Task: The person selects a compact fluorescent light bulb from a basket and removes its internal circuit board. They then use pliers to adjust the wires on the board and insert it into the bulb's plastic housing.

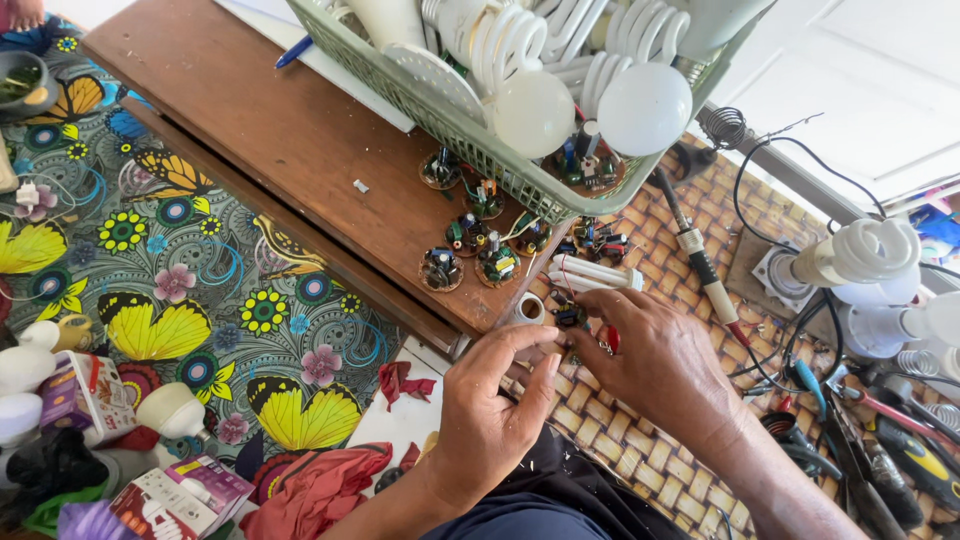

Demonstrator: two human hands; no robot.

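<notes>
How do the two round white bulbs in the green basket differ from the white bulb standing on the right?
The round bulbs are smooth, frosted globes; the right bulb is a twisted spiral tube. The round bulbs lie piled in the green basket; the spiral bulb sits apart, near the woven mat. Both kinds are white.

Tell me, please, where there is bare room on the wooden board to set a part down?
The wooden board is bare between the blue pen and the round circuit boards. It is crowded under the green basket and around both hands.
</notes>
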